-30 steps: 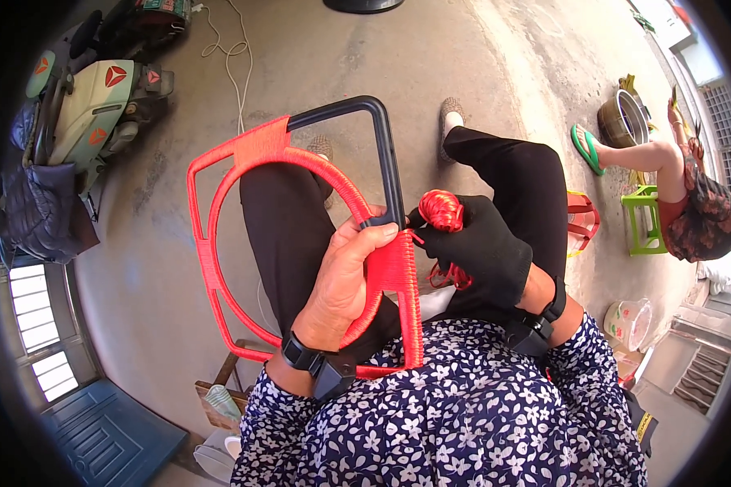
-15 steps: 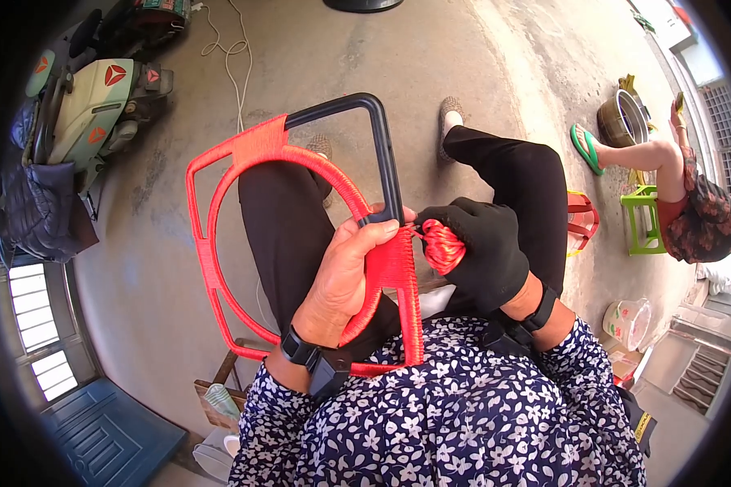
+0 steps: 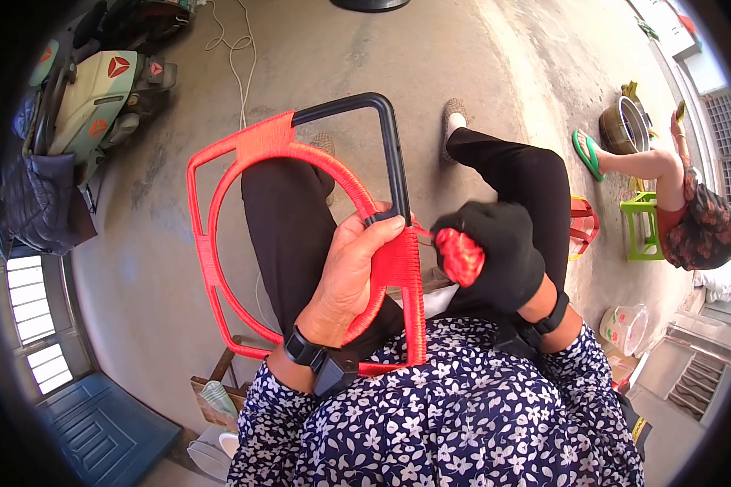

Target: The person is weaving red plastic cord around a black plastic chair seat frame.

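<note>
A rounded-square frame [image 3: 254, 138] with a ring inside it leans over my lap. Red cord wraps most of it, while the far right corner is bare black tube [image 3: 392, 150]. My left hand [image 3: 351, 264] grips the frame's right side where the wrapping ends, thumb lying on top near the bare tube. My right hand [image 3: 499, 252], in a black glove, is closed around a bundle of red cord [image 3: 460, 256] just right of the frame. A short strand runs from the bundle to the wrapped edge. The gloved fingers are partly blurred.
A person on a green stool [image 3: 643, 227] sits at the right, beside a metal pot [image 3: 623, 126]. A red bag [image 3: 581, 227] stands by my right leg. At the left are a scooter [image 3: 97, 101] and a blue door panel [image 3: 110, 426]. A white cable [image 3: 244, 73] crosses the floor.
My right hand has moved a little to the right with the cord bundle, away from the frame, and the strand between them is longer. My left hand keeps its hold.
</note>
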### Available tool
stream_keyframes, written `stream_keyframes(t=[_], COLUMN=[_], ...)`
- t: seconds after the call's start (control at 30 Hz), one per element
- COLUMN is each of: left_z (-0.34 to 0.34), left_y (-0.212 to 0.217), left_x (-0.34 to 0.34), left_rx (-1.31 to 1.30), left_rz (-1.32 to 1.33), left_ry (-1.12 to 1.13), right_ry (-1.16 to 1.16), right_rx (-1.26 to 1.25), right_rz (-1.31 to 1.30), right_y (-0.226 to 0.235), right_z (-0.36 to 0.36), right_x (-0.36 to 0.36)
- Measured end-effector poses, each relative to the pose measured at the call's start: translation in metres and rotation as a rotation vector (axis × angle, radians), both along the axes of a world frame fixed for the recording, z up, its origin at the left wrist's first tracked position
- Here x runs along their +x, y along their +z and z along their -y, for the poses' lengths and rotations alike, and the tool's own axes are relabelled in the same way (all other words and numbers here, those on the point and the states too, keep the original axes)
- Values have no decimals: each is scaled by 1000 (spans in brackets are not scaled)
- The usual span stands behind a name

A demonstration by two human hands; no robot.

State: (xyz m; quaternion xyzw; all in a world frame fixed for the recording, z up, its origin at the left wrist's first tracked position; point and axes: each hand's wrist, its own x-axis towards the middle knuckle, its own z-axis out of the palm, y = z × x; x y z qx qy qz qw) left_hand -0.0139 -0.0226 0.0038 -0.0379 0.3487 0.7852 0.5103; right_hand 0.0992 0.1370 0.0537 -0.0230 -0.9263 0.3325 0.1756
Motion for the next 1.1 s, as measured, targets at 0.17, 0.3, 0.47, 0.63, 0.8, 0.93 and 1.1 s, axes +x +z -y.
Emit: stream_keyframes(t=[0.17, 0.3, 0.47, 0.63, 0.8, 0.93, 1.1], left_z=[-1, 1, 0, 4, 5, 4, 4], left_y=[1, 0, 4, 4, 0, -1, -1], left_x=[0, -3, -4, -4, -4, -1, 0], left_rx=[-30, -37, -103, -57, -34, -23, -5], left_rz=[-64, -82, -79, -12, -13, -58, -59], left_ry=[-15, -30, -108, -128, -119, -95, -46], right_ry=[-222, -79, -171, -398, -316, -60, -75], right_rx=[-512, -456, -642, -938, -924, -711, -578], right_rz=[212, 101, 189, 290, 344, 165, 207], right_y=[-13, -14, -11, -12, -6, -9, -14], right_z=[9, 4, 5, -1, 1, 4, 0], right_x=[9, 0, -4, -5, -7, -4, -5])
